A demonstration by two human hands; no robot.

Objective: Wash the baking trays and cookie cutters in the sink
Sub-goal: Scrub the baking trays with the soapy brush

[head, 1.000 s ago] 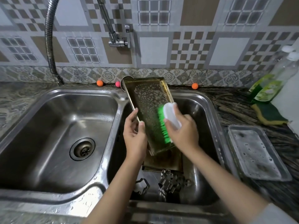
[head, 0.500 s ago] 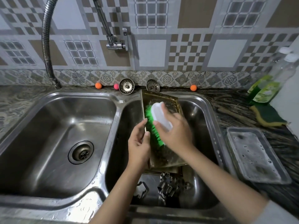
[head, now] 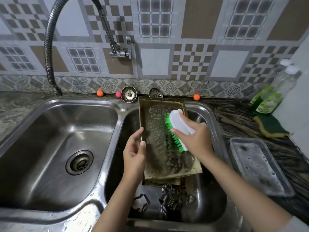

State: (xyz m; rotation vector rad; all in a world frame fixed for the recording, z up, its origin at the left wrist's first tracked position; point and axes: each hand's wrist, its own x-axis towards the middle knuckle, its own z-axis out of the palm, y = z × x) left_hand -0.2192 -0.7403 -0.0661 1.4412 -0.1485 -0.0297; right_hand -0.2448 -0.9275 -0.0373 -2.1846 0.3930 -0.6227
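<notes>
Both bare forearms reach forward side by side, the left hand [head: 134, 153] upright with thumb and fingers pinching an edge, the right hand [head: 194, 138] palm-down, its fingers curled tight round a grip

Both forearms are bare from wrist to elbow. The left hand [head: 133, 153] and the right hand [head: 194, 138] show no rings, watch, bracelets or gloves. A light grey sleeve [head: 296, 225] edge shows on the right arm at the lower right corner. Fingernails are short and unpainted.
</notes>
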